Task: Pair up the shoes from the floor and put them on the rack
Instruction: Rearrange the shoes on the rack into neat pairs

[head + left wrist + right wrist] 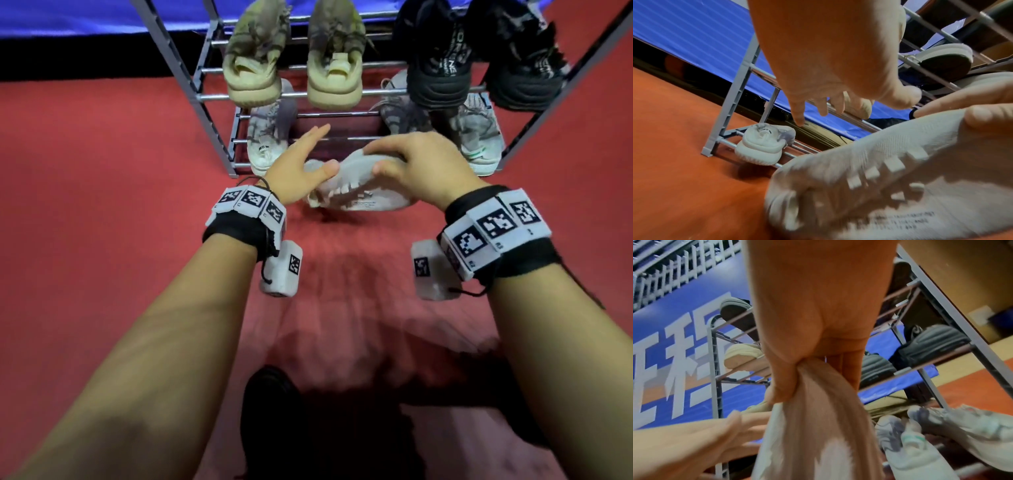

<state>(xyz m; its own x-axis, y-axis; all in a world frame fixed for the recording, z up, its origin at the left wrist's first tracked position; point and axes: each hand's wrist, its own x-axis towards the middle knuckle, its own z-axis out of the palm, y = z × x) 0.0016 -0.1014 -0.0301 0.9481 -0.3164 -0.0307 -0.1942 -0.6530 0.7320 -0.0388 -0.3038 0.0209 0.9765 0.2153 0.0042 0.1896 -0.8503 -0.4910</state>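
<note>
My right hand (375, 159) grips a white knit shoe (363, 195) by its upper, low in front of the rack (210, 97), sole studs turned towards me. In the right wrist view, the right hand (813, 379) has thumb and fingers pinching the shoe (818, 426). My left hand (313, 152) is beside the shoe's left end with fingers straight, its thumb touching that end. From the left wrist, the left hand (849, 107) is spread above the shoe (879, 178). A matching white shoe (265, 145) sits at the left of the bottom shelf.
A beige pair (294, 65) and a black pair (479, 61) fill the upper shelf. A grey pair (476, 140) lies at the bottom shelf's right. The floor is red carpet (102, 154). A dark shoe (270, 411) shows near my body.
</note>
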